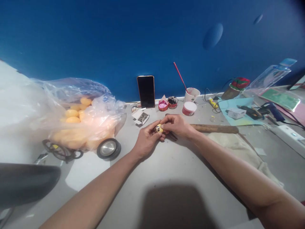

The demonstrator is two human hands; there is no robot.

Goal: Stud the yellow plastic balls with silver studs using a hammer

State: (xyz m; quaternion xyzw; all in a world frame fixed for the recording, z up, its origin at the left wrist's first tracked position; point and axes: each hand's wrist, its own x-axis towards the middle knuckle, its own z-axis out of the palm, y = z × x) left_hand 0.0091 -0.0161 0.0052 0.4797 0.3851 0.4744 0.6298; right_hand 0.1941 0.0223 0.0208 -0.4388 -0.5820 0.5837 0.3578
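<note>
A small yellow ball (160, 129) with shiny metal bits on its left side is held between my two hands above the table. My left hand (148, 137) is closed around it, thumb in front and fingers behind. From the right, my right hand (176, 125) pinches at the ball's edge; whether a tiny piece sits between those fingertips is hidden. Just behind the left hand lies an open white box (141, 117) of small metal pieces. A hammer's wooden handle (215, 128) extends to the right from beneath my right wrist, its dark head partly covered.
Left stands a clear plastic bag (95, 95) of yellow balls, with a round black-rimmed metal piece (108, 148) before it. A phone (146, 91) leans on the blue wall. Farther right are a red-and-white tub (189, 108), a cup (192, 94) and a cloth (238, 149).
</note>
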